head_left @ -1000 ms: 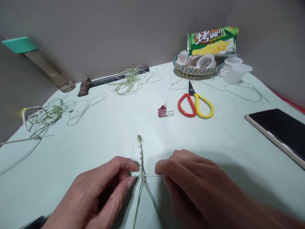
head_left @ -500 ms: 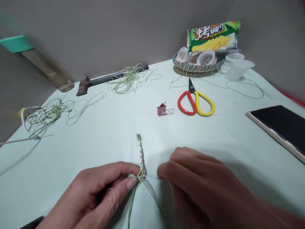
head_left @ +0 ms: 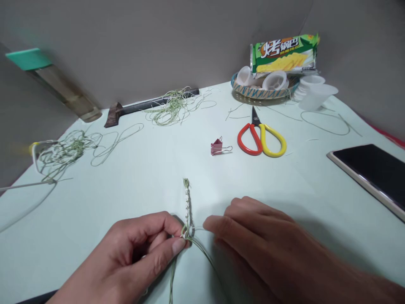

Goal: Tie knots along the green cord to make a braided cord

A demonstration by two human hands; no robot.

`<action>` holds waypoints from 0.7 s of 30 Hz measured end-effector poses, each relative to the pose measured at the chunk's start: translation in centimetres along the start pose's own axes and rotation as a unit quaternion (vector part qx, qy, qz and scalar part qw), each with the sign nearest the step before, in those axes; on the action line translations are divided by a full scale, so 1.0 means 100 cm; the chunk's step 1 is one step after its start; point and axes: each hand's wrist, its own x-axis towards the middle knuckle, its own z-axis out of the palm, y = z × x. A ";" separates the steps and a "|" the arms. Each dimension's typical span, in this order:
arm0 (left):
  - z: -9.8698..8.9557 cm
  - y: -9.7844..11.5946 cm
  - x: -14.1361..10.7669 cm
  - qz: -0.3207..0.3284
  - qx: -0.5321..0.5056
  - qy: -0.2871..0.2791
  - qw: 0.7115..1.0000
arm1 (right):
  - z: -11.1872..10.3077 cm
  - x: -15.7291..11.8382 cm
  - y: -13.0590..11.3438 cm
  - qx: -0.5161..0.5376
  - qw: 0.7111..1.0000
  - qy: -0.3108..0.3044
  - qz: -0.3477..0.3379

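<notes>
A narrow green-and-white knotted cord (head_left: pixel 187 200) points away from me, with a green loop at its far tip. My left hand (head_left: pixel 148 249) pinches its near end between thumb and forefinger, where the latest knot sits. Loose green strands (head_left: pixel 202 249) trail from there toward the near edge of the view. To the right, my right hand (head_left: pixel 256 236) has its fingers closed on a thin pale strand (head_left: pixel 198 228) that runs out sideways from the knot. The fingertips of that hand are partly hidden behind its knuckles.
Beyond the cord lie a pink binder clip (head_left: pixel 217 147) and red-and-yellow scissors (head_left: pixel 262 141). A phone (head_left: pixel 373 169) rests at right. A hammer (head_left: pixel 139 109), tangled thread (head_left: pixel 65 150) and a green-lidded bottle (head_left: pixel 63 86) are along the back left. A basket (head_left: pixel 262 93) holds cups and a snack packet (head_left: pixel 286 52).
My right hand has moved slightly left, closer to the knot, and the pale strand's visible length is shorter. My left hand keeps its pinch. The whole view has shifted a little.
</notes>
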 end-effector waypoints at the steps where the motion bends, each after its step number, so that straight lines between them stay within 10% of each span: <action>1: -0.003 0.000 0.001 -0.015 -0.014 0.008 1.000 | -0.002 0.000 -0.001 0.000 1.000 -0.013 -0.002; 7: -0.026 0.004 -0.005 -0.069 -0.075 0.117 0.988 | -0.014 0.003 -0.014 0.004 0.996 0.013 0.084; 14: -0.019 0.012 -0.008 -0.016 -0.032 0.141 0.989 | -0.007 0.011 -0.030 0.202 0.956 -0.018 0.211; 21: -0.024 0.007 -0.013 0.024 -0.011 0.155 0.988 | -0.014 0.010 -0.033 0.168 0.962 -0.016 0.217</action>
